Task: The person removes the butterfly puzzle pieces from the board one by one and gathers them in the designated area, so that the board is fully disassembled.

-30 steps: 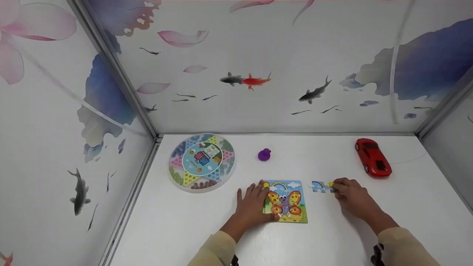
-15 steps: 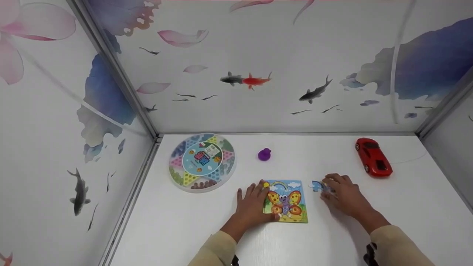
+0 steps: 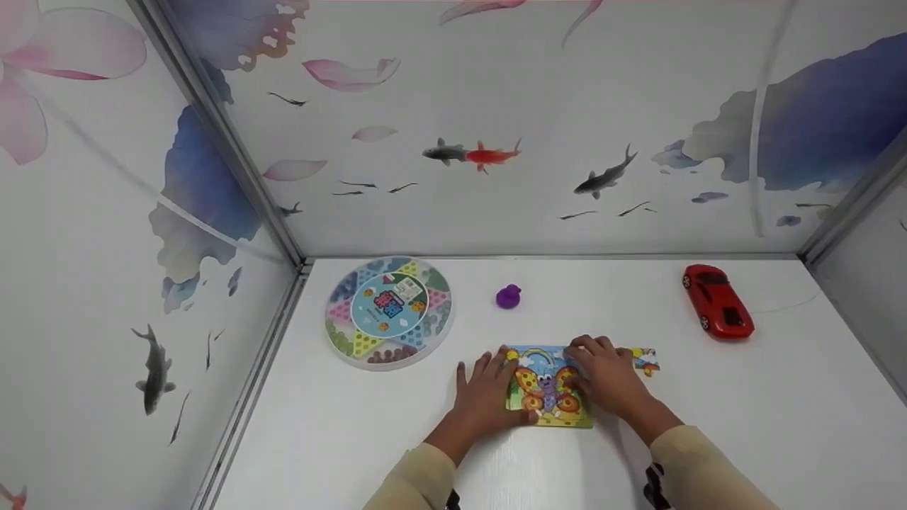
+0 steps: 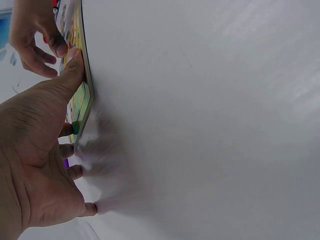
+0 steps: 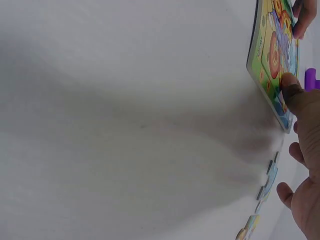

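A square butterfly jigsaw puzzle lies flat on the white table. My left hand rests over its left side, fingers spread at the far left and thumb pressing the near edge. At the upper right corner of the puzzle, my right hand touches the picture with its thumb and fingertips. The left wrist view shows a gap between that thumb and the fingers. Loose jigsaw pieces lie just right of the puzzle, partly hidden by the right hand; the right wrist view shows a blue piece and a yellow one.
A round Chinese checkers set stands at the back left. Behind the puzzle is a small purple duck, and a red toy car sits at the back right. Printed walls enclose the table.
My right hand has moved left, from the loose pieces onto the puzzle's right side. A yellow piece now shows farther right than before. The left hand has stayed in place.
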A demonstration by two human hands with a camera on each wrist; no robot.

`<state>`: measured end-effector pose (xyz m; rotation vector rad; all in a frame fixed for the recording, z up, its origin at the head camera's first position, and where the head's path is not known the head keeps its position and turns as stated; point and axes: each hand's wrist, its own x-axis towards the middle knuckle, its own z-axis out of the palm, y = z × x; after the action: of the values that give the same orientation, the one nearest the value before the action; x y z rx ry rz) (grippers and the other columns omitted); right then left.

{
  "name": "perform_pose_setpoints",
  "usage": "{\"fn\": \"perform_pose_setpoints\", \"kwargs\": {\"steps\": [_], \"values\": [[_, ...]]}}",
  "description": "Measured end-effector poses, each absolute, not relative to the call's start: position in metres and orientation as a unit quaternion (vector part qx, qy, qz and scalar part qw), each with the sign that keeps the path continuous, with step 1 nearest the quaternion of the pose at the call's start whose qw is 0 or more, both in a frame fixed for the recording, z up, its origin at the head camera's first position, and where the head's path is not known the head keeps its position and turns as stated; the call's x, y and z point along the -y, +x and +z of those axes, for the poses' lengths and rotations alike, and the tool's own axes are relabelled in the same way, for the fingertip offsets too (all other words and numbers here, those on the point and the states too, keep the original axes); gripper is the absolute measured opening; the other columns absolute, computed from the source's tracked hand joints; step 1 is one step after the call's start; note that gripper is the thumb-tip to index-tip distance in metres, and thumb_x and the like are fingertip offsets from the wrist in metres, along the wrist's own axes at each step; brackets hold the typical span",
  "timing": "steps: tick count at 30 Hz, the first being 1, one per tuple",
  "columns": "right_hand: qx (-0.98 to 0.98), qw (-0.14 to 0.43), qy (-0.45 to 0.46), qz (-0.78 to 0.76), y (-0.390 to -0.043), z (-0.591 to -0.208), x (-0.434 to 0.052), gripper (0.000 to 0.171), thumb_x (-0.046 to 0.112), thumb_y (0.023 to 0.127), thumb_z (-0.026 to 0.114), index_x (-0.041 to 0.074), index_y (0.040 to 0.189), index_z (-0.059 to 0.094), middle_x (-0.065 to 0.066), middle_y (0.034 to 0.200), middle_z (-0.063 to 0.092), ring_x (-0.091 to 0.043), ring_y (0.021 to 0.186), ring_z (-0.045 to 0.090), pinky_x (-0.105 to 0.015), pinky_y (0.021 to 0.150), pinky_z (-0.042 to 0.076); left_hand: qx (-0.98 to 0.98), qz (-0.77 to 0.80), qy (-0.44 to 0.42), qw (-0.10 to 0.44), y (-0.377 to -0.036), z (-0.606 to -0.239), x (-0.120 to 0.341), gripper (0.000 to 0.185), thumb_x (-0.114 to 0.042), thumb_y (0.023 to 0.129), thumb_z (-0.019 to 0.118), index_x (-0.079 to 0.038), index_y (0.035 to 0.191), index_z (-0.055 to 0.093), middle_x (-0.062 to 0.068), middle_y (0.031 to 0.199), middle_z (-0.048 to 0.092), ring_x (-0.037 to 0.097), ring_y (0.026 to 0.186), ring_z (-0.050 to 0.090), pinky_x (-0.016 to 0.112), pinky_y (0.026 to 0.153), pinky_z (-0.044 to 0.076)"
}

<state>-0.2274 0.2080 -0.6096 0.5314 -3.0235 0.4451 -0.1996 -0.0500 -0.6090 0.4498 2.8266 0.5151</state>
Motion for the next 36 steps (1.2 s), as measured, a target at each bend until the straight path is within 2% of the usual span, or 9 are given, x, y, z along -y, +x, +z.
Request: {"fn": "perform_pose_setpoints", "kwargs": {"steps": [4, 9, 12, 19, 28, 36], "values": [[0.979, 0.013, 0.163, 0.120, -0.231, -0.606, -0.197, 0.042, 0.011, 0.096, 0.086, 0.014, 0.136, 0.074, -0.009, 0.137, 0.067, -0.039, 0.131, 0.058, -0.080, 0.102, 0.051, -0.966, 0.174, 0.149, 0.120, -0.201, -0.610, 0.049, 0.100, -0.069, 0.090, 0.081, -0.023, 0.170, 0.044, 0.002, 0.186, 0.026, 0.032, 0.170, 0.028, 0.073, 0.136, 0.019], [0.983, -0.023, 0.147, 0.112, -0.238, -0.602, -0.185, 0.045, 0.006, 0.094, 0.085, 0.015, 0.136, 0.072, -0.010, 0.136, 0.064, -0.039, 0.130, 0.056, -0.083, 0.105, 0.048, -0.967, 0.170, 0.145, 0.122, -0.201, -0.607, 0.048, 0.099, -0.069, 0.090, 0.081, -0.024, 0.170, 0.044, 0.001, 0.186, 0.026, 0.032, 0.170, 0.028, 0.073, 0.136, 0.020], [0.983, -0.044, 0.130, 0.125, -0.242, -0.601, -0.181, 0.046, 0.005, 0.091, 0.086, 0.014, 0.133, 0.070, -0.010, 0.136, 0.062, -0.040, 0.130, 0.055, -0.085, 0.106, 0.046, -0.966, 0.173, 0.143, 0.125, -0.201, -0.606, 0.048, 0.100, -0.068, 0.089, 0.082, -0.024, 0.170, 0.044, 0.001, 0.186, 0.026, 0.032, 0.170, 0.028, 0.073, 0.136, 0.019], [0.980, -0.081, 0.110, 0.146, -0.249, -0.598, -0.177, 0.045, 0.009, 0.093, 0.087, 0.015, 0.131, 0.064, -0.010, 0.133, 0.058, -0.040, 0.127, 0.049, -0.092, 0.108, 0.039, -0.964, 0.171, 0.144, 0.141, -0.205, -0.606, 0.047, 0.102, -0.070, 0.088, 0.082, -0.024, 0.170, 0.043, 0.001, 0.186, 0.025, 0.032, 0.171, 0.027, 0.073, 0.136, 0.019], [0.981, -0.067, 0.117, 0.143, -0.247, -0.598, -0.179, 0.045, 0.011, 0.091, 0.090, 0.013, 0.126, 0.062, -0.009, 0.125, 0.051, -0.038, 0.119, 0.044, -0.088, 0.103, 0.042, -0.966, 0.166, 0.147, 0.134, -0.205, -0.605, 0.045, 0.103, -0.071, 0.087, 0.083, -0.025, 0.170, 0.043, 0.001, 0.186, 0.025, 0.032, 0.170, 0.028, 0.074, 0.135, 0.020], [0.978, -0.076, 0.116, 0.156, -0.247, -0.600, -0.177, 0.045, 0.009, 0.093, 0.086, 0.013, 0.130, 0.060, -0.012, 0.128, 0.049, -0.040, 0.125, 0.044, -0.090, 0.105, 0.041, -0.965, 0.169, 0.142, 0.140, -0.204, -0.607, 0.047, 0.103, -0.070, 0.088, 0.083, -0.025, 0.171, 0.042, 0.000, 0.186, 0.024, 0.032, 0.171, 0.027, 0.074, 0.136, 0.019]]}}
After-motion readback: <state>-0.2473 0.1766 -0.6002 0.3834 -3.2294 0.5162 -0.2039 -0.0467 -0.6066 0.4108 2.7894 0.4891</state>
